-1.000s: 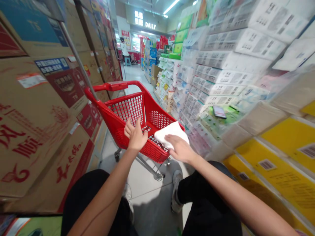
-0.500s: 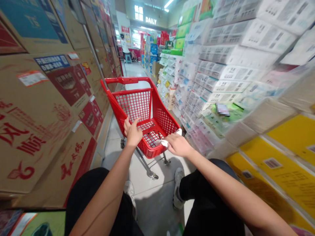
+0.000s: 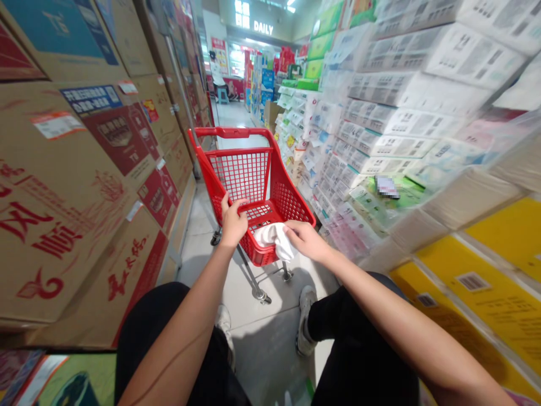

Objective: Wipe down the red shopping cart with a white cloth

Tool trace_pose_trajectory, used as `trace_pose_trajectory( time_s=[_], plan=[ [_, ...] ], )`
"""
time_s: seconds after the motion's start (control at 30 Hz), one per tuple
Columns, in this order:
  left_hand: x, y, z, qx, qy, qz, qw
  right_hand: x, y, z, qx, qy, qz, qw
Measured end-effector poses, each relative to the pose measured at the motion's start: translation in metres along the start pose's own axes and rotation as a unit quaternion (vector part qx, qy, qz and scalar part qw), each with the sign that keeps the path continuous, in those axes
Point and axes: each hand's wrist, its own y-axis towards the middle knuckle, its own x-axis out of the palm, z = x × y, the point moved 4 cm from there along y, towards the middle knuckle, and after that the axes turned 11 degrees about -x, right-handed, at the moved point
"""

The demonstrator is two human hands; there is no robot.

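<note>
A red plastic shopping cart [image 3: 293, 192] stands in front of me, its basket of open grid and its front end toward me. My left hand [image 3: 234, 223] lies over the basket's left rim near that end, thumb and fingers bent around the edge. A crumpled white cloth [image 3: 273, 235] drapes over the near right rim. My right hand [image 3: 305, 239] pinches the cloth between thumb and fingers, pressing it near the rim; part of the grip is hidden.
Stacked cardboard boxes [image 3: 76, 225] line the left side. White packs of tissue [image 3: 393, 118] and yellow boxes [image 3: 486, 270] rise on the right. Tiled floor [image 3: 236, 115] runs along the aisle to a person [image 3: 216, 70] beside a blue stool [image 3: 222, 95].
My right hand has shifted slightly with the cloth, which now spreads over the near rim and hangs down. The cart sits a little farther right in view, my left hand along with it.
</note>
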Motion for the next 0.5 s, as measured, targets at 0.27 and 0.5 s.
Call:
trace_pose_trajectory(
  time_s=[0.27,0.5],
  plan=[
    [0.000,-0.001,0.002,-0.002,0.011,0.011,1.000,-0.017,-0.013,0.011,-0.038,-0.058,-0.026,0.997],
    [0.002,-0.005,0.003,0.001,0.010,0.011,1.000,0.054,-0.013,0.008,-0.066,-0.222,-0.168,0.958]
  ],
)
